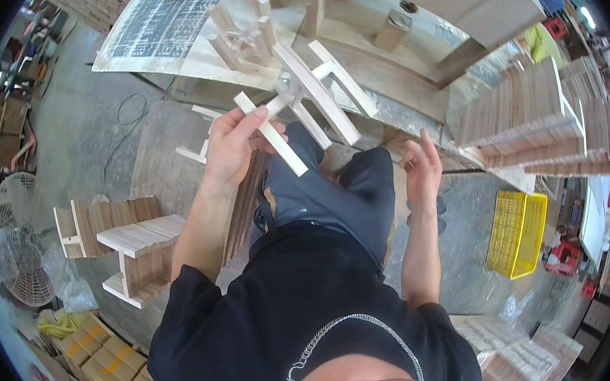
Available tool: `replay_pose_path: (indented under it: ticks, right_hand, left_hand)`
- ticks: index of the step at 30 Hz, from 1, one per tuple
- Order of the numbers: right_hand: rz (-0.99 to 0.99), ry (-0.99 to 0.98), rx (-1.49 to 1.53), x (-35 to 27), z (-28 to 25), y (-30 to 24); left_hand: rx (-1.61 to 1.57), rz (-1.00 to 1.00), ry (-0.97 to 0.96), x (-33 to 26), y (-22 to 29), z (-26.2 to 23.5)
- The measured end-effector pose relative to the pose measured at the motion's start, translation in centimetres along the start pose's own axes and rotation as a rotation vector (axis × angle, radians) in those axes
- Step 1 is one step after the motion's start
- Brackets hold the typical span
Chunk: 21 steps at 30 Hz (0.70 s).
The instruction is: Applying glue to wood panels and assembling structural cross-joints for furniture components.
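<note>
The wooden bench (389,71) spreads out ahead of me. Near its right side rises a big stack of joined wooden pieces (519,110), and on the floor to my left stands a smaller stack (145,233) with an H-shaped end. From these I judge that plenty is already put together. The pale wooden frame (284,156) at my left hand seems partway: a crosspiece meets its bar, but I can't tell whether that joint is fixed, or where this frame ends and the other bars (323,102) beyond it begin. It sits above my lap, tilted, in front of the bench; its wood looks plain, straight and square-edged. My left hand (232,150) grips the bar, thumb on top. My right hand (423,169) is raised and empty, fingers loosely parted.
</note>
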State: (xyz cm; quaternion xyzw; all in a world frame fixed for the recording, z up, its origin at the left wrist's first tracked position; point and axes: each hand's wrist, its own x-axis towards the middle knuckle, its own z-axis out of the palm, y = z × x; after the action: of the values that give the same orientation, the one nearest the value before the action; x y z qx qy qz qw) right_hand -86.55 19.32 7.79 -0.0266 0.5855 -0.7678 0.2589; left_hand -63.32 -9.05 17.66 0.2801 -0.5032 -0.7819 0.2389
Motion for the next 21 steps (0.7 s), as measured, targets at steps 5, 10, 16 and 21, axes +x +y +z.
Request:
replay_pose_path:
  ticks: [5,10,16,21]
  right_hand:
    - [-0.917,-0.348,-0.853,-1.8,14.2,-9.7]
    - [-1.373,-0.710,-0.782,4.7,23.0,-11.6]
    - [-0.867,-0.627,-0.682,12.1,33.2,-11.2]
    - [-0.624,-0.705,-0.775,18.1,35.0,-6.4]
  left_hand:
    - [-0.180,-0.222,0.003,2.4,3.4,-2.2]
    - [-0.303,-0.297,-0.074,7.0,6.8,-4.4]
    - [-0.013,0.056,0.177,11.3,4.9,-11.2]
    - [0.760,0.514,0.344,13.3,0.1,-11.5]
